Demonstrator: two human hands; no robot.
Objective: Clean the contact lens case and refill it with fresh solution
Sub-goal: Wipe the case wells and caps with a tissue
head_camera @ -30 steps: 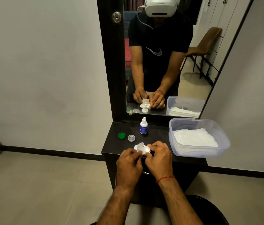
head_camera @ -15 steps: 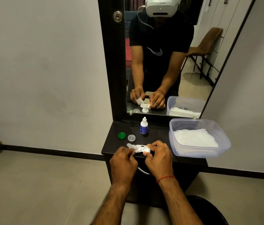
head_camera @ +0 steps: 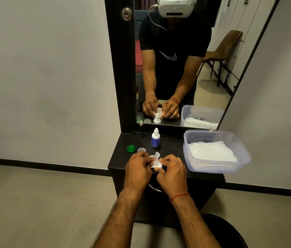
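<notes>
Over the front edge of the black dresser top [head_camera: 118,159], my two hands meet around the white contact lens case [head_camera: 158,165]. My right hand [head_camera: 173,171] pinches the case by its right end. My left hand [head_camera: 137,169] holds a small white tissue [head_camera: 155,155] against the case's left part, and a crumpled corner of it sticks up between my fingers. The case's left well is hidden under the tissue and my fingers. The small white solution bottle [head_camera: 155,140] with a blue label stands upright just behind my hands, its nozzle bare.
A green cap [head_camera: 130,148] and a clear cap [head_camera: 141,150] lie left of the bottle. On the right stands a clear plastic tub [head_camera: 244,154] holding white tissues. A mirror [head_camera: 177,68] rises behind the top. A metal drawer handle [head_camera: 154,188] shows below my hands.
Half a second ago my left hand had drawn the tissue away to the left of the case. It has now come back to the right, and the tissue is on the case again.
</notes>
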